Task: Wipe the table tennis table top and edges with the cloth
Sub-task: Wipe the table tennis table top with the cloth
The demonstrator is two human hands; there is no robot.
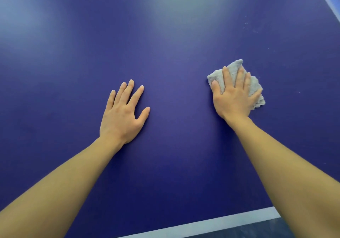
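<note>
The dark blue table tennis table top (174,40) fills the view. My right hand (234,97) lies flat on a crumpled grey cloth (255,87) at the right of centre, fingers spread and straight, pressing it onto the surface. The cloth sticks out beyond my fingertips and to the right of the palm. My left hand (122,115) rests palm down on the bare table top to the left, fingers spread and straight, holding nothing.
A white edge line (211,224) runs along the near edge of the table at the bottom, with dark floor beyond it. Another white line (329,0) crosses the top right corner. Small pale specks (245,25) dot the surface at the upper right.
</note>
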